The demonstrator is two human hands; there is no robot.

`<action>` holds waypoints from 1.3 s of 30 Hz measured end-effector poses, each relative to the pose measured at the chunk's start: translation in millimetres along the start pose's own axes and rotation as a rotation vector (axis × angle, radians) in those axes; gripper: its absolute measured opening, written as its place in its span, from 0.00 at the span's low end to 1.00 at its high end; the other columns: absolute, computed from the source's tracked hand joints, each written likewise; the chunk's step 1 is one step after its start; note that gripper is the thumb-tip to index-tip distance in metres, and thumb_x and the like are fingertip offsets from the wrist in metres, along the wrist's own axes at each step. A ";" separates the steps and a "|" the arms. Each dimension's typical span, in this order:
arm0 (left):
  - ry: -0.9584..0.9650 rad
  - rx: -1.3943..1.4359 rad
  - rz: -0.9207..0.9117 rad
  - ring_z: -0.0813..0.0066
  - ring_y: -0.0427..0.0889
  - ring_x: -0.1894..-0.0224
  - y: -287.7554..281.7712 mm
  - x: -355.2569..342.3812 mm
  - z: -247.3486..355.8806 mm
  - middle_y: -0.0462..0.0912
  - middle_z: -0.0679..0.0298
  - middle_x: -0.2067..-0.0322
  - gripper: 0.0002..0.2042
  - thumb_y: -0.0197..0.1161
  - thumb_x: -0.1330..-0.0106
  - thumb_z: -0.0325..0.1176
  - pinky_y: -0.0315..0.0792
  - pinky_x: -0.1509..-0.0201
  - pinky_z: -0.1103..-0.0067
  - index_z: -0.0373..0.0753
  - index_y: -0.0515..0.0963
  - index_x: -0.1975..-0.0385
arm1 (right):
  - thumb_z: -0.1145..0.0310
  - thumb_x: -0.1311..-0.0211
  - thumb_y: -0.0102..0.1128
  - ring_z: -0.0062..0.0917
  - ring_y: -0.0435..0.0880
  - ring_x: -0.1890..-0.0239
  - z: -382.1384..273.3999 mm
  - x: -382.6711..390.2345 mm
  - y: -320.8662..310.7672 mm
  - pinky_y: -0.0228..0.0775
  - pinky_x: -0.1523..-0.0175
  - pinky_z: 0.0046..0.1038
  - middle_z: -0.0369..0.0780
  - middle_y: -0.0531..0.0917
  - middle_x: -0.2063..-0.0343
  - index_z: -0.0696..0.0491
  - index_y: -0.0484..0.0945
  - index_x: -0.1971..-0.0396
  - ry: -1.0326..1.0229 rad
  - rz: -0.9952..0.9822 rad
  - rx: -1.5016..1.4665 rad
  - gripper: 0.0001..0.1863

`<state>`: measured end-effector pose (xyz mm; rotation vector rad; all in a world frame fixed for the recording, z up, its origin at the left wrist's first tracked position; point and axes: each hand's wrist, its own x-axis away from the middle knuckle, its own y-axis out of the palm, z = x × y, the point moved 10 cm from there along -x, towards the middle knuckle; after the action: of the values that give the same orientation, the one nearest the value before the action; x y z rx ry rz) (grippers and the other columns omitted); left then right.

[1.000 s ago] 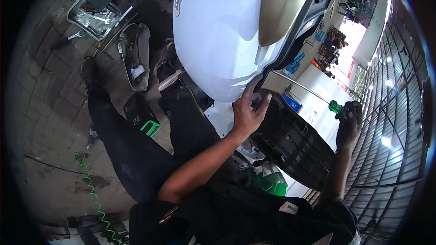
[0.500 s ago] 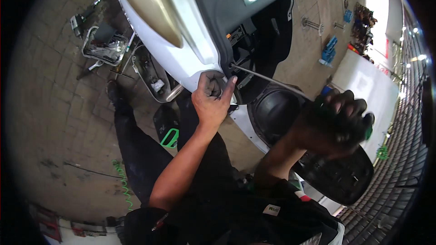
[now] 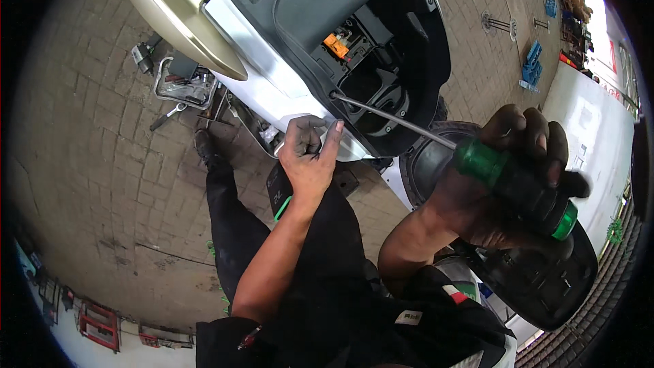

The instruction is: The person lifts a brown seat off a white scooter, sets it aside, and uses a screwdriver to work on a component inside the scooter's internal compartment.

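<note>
As right hand [image 3: 487, 201] grips, screwdriver [image 3: 402, 122] aslant, tip [image 3: 338, 97] left; handle [image 3: 482, 163] right

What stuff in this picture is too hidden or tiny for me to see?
All in the head view:
Screwdriver tip: hidden where the shaft meets the dark panel.
Right hand: its palm is partly covered by the handle.
Left hand: curled fingers hide whether anything small is inside.
White scooter: cut off by the top edge.
Metal tray: some contents too small to tell.
</note>
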<state>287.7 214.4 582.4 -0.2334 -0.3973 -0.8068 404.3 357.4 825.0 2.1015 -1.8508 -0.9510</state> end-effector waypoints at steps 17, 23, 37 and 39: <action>0.289 -0.138 -0.067 0.92 0.56 0.80 -8.1 -19.5 51.5 0.61 0.77 0.85 0.14 0.75 0.44 0.23 0.48 0.78 0.87 0.36 0.78 0.61 | 0.40 0.49 0.72 0.28 0.75 0.54 -6.2 -6.5 8.3 0.66 0.40 0.36 0.36 0.74 0.61 0.52 0.69 0.45 -0.115 -0.034 0.056 0.40; 0.220 -0.133 -0.032 0.91 0.55 0.81 -9.1 -9.1 30.9 0.60 0.78 0.84 0.14 0.75 0.44 0.25 0.48 0.78 0.86 0.36 0.78 0.61 | 0.41 0.47 0.70 0.27 0.73 0.52 -7.6 -5.7 24.4 0.67 0.42 0.35 0.37 0.73 0.56 0.53 0.72 0.44 -0.071 -0.242 0.016 0.38; 0.220 -0.135 -0.027 0.91 0.55 0.80 -7.5 -14.2 27.8 0.59 0.78 0.85 0.14 0.75 0.44 0.24 0.48 0.78 0.85 0.36 0.78 0.61 | 0.42 0.43 0.67 0.26 0.72 0.52 -8.7 -11.4 19.1 0.66 0.45 0.36 0.35 0.74 0.56 0.52 0.75 0.52 -0.044 -0.207 -0.017 0.30; 0.218 -0.151 -0.024 0.91 0.55 0.80 -12.1 -18.0 28.3 0.59 0.78 0.84 0.14 0.75 0.44 0.24 0.48 0.77 0.85 0.36 0.78 0.62 | 0.41 0.43 0.67 0.26 0.73 0.52 -12.8 -9.5 18.2 0.66 0.46 0.36 0.34 0.74 0.57 0.51 0.75 0.54 -0.040 -0.222 -0.029 0.29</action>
<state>260.3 227.9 600.8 -0.2790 -0.1346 -0.8772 396.4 359.1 847.8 2.3225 -1.6339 -1.0679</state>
